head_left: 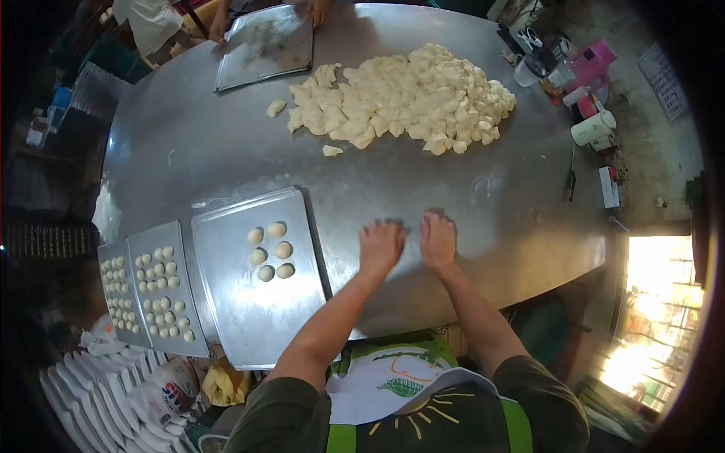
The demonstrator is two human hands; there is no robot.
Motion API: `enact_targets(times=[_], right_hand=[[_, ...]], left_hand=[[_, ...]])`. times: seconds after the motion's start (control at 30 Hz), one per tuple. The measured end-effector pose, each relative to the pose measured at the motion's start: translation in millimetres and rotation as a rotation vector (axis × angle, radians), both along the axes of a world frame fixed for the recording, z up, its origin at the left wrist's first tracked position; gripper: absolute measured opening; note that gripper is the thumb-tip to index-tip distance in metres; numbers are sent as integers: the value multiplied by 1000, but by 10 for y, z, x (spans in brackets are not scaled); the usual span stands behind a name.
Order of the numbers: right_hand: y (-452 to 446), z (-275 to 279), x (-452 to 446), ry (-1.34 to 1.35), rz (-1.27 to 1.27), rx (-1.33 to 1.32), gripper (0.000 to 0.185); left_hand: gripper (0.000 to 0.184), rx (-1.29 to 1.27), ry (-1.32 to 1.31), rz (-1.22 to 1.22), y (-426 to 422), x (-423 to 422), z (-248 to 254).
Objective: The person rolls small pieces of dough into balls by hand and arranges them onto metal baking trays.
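Note:
Side by side on the steel table (423,185), my left hand (383,244) and my right hand (438,240) rest palms down with curled fingers. Whatever is under either palm is hidden. To the left of my hands lies a metal tray (245,317) bearing several round dough balls (283,250) in its upper right part. Beyond my hands spreads a large heap of cut dough pieces (400,98). Two small dough pieces, one (276,108) at the heap's left and another (332,151) in front, lie apart from it.
More trays (185,291) of dough balls stand at the table's left edge. Across the table, another person's hands (319,10) hold a dark-stained tray (268,45). Jugs, a pink appliance (593,64) and a small box (609,187) line the right edge.

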State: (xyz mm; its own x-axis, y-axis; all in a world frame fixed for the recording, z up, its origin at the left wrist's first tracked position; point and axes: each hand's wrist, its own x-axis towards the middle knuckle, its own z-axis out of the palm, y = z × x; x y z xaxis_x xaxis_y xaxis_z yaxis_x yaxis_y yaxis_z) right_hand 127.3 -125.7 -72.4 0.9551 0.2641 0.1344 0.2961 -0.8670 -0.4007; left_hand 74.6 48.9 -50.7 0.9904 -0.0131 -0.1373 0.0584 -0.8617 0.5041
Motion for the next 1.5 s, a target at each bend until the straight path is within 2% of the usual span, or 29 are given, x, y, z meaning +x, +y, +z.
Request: enact_targets(times=[0.03, 0.1, 0.13, 0.17, 0.27, 0.3, 0.37, 0.4, 0.47, 0.5, 0.57, 0.6, 0.67, 0.8, 0.87, 0.93, 1.0, 1.07, 1.13, 1.2, 1.27, 1.33, 1.4, 1.43, 1.5], right_hand=[[-39, 24, -50, -6, 1, 3, 17], [-295, 49, -235, -118, 315, -7, 16], [-404, 9, -274, -163, 462, -18, 15], [-438, 3, -154, -156, 446, -23, 15], [-300, 139, 596, -138, 220, -18, 16], [-134, 179, 787, -133, 222, -16, 16], [210, 223, 969, -110, 69, 217, 19], [204, 135, 888, -105, 72, 222, 19], [124, -74, 647, -19, 423, 136, 20], [19, -54, 670, -21, 423, 141, 20], [-361, 29, 647, -9, 509, 54, 21], [-439, 35, 702, -13, 553, 9, 21], [-336, -1, 1089, -202, 403, -15, 20], [219, 70, 1531, -147, 246, 159, 17], [323, 182, 1437, -109, 210, 215, 17], [196, 313, 1199, 159, 181, 165, 25], [-18, 323, 882, -46, 322, 169, 32], [-62, 381, 553, 65, 201, 186, 36], [123, 363, 188, 45, 237, 188, 36], [424, 365, -157, -20, 265, 218, 35], [960, 480, -671, 102, 374, 315, 34], [1441, 773, -1127, 45, 640, 134, 33], [1824, 861, -1480, 84, 682, 187, 34], [1994, 867, -1563, 54, 736, 177, 34], [2126, 802, -1633, 7, 765, 157, 35]], left_hand=[[26, 3, -6, 1, -2, -197, -53], [20, 1, -524, -136, 76, -552, -207], [20, -4, -524, -150, 235, -511, -276], [18, 53, -509, -73, 429, -436, -266], [15, 102, -455, 37, 485, 278, -73], [15, 107, -432, 77, 471, 476, -36], [16, 68, -375, 85, 227, 511, -127], [17, 29, -335, 87, 87, 560, -158], [18, -46, -365, 39, -17, 468, -121], [18, -83, -429, -11, -18, 210, -90], [19, 33, -446, -48, 292, -132, -199], [19, 105, -408, 14, 499, -75, -214], [19, 187, -390, 77, 700, 256, -183], [17, 168, -429, 232, 608, 1274, -206], [15, 114, -356, 256, 372, 1302, -110], [15, 36, -311, 206, 288, 1070, -72], [14, -13, -324, 220, 469, 637, -24], [15, -184, -300, 158, 644, 101, 8], [19, -288, -299, 136, 708, -411, 138], [36, -394, -292, 219, 912, -1057, 413], [43, -382, -309, 277, 1222, -1615, 581], [37, -253, -379, 374, 1509, -2012, 696], [35, -167, -411, 430, 1776, -2249, 705], [35, -171, -441, 413, 1901, -2300, 592], [36, -85, -329, 394, 2035, -2390, 331]])
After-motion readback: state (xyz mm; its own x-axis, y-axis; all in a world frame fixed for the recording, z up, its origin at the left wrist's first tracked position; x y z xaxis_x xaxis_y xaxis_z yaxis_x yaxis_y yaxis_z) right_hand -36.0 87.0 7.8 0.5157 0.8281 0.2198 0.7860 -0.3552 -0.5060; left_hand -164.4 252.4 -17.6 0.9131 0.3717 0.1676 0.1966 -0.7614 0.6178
